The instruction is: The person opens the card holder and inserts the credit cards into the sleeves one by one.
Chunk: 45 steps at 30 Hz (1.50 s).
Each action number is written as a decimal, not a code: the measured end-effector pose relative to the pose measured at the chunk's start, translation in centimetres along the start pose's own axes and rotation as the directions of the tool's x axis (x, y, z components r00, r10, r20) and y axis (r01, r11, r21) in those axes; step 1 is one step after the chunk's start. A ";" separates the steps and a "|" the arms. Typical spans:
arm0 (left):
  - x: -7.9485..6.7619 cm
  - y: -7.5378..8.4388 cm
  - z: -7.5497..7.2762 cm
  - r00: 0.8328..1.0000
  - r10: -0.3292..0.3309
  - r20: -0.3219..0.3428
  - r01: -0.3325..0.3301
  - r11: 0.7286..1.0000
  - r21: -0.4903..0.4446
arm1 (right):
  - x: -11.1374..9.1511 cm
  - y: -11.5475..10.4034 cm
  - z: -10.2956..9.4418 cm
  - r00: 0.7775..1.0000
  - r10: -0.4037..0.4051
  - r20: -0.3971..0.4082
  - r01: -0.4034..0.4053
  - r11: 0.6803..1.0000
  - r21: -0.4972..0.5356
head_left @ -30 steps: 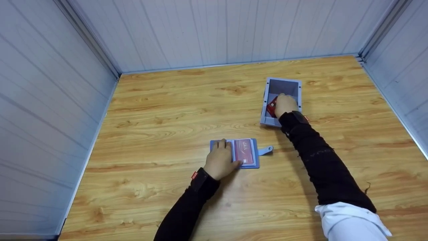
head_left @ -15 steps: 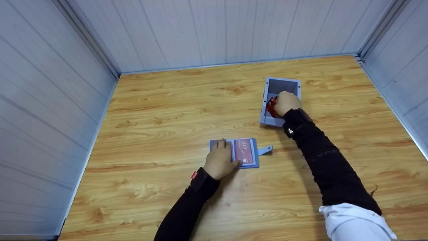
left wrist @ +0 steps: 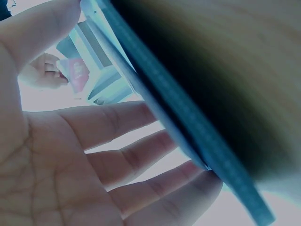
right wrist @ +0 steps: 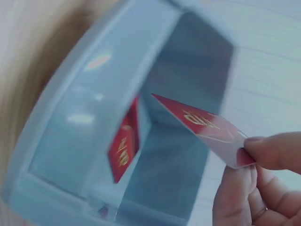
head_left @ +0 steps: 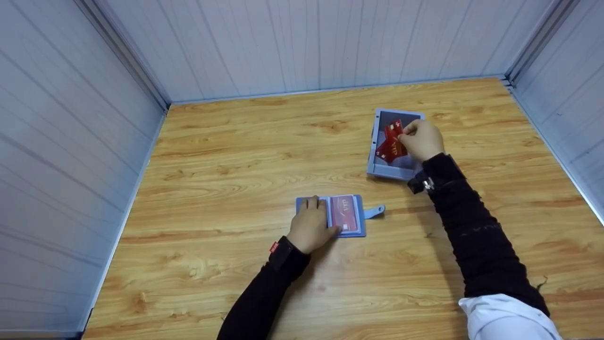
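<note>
Above the grey bin [head_left: 395,173], my right hand [head_left: 422,139] pinches a red card [head_left: 394,130] by one end, between thumb and fingers. Gold lettering shows on that card in the right wrist view. Other red cards [right wrist: 123,150] lie inside the bin. My left hand [head_left: 311,229] rests with straight fingers on the left page of an open blue card holder [head_left: 362,226], thumb near its lower middle. A pink-red card [head_left: 345,214] sits in the clear sleeve of the right page. The left wrist view shows the holder's edge [left wrist: 188,127] against the fingertips.
The holder's snap strap [head_left: 375,211] sticks out to the right, toward the bin. A wood-grain table [head_left: 226,156] lies under everything. Pale panel walls [head_left: 302,47] close in the back and both sides.
My right hand has come up and to the right out of the bin, now with a red card pinched in its fingers. The left hand and card holder have stayed in place.
</note>
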<state>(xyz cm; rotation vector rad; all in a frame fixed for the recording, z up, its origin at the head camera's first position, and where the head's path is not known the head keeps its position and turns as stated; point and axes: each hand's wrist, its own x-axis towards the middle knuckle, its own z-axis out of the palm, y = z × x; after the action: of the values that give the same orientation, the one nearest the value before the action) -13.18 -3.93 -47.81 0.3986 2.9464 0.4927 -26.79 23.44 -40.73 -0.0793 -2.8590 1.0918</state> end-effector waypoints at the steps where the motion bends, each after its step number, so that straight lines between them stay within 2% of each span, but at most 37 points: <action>1: 0.0 0.0 0.0 1.000 0.001 -0.004 -0.001 1.000 0.001 | -0.2 -0.1 -0.2 1.000 0.006 -0.008 -0.006 0.999 0.040; 6: 0.1 0.0 0.1 1.000 0.000 -0.009 0.001 1.000 0.001 | -1.4 -0.5 -0.5 0.999 0.018 0.029 -0.025 0.970 0.243; 11: 0.1 0.0 0.1 1.000 -0.004 0.003 0.004 1.000 0.003 | -3.1 -0.9 0.4 0.993 -0.020 0.120 -0.020 0.946 0.324; 16: 0.2 0.0 0.1 1.000 -0.011 0.014 0.011 1.000 -0.006 | -4.3 -1.1 2.3 0.979 -0.056 0.196 -0.026 0.918 0.395; 24: 0.2 -0.1 0.2 1.000 -0.014 0.025 0.014 1.000 -0.005 | -6.0 -0.7 6.3 0.937 -0.058 0.344 -0.134 0.852 0.507; 26: 0.2 -0.1 0.2 1.000 -0.013 0.024 0.013 1.000 -0.004 | -6.4 -0.5 7.1 0.926 -0.057 0.373 -0.169 0.822 0.545; 29: 0.2 -0.1 0.2 1.000 -0.009 0.021 0.010 1.000 -0.004 | -6.9 -0.5 8.0 0.914 -0.056 0.402 -0.224 0.757 0.613; 32: 0.1 -0.1 0.1 1.000 -0.008 0.020 0.008 1.000 -0.005 | -7.3 -0.5 8.5 0.910 -0.059 0.409 -0.246 0.718 0.651; 39: 0.2 -0.1 0.0 0.999 -0.021 0.044 0.021 1.000 0.000 | -7.6 -0.3 9.1 0.909 -0.047 0.415 -0.248 0.739 0.627; 45: 0.2 -0.1 0.1 0.999 -0.022 0.048 0.022 1.000 0.004 | -7.6 0.3 9.5 0.899 -0.044 0.436 -0.275 0.718 0.639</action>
<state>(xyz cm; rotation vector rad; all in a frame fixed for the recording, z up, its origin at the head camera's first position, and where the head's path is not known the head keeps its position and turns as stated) -13.38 -3.93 -47.95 0.3724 2.9026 0.4686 -20.11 16.77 -48.38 0.0305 -2.5479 2.3995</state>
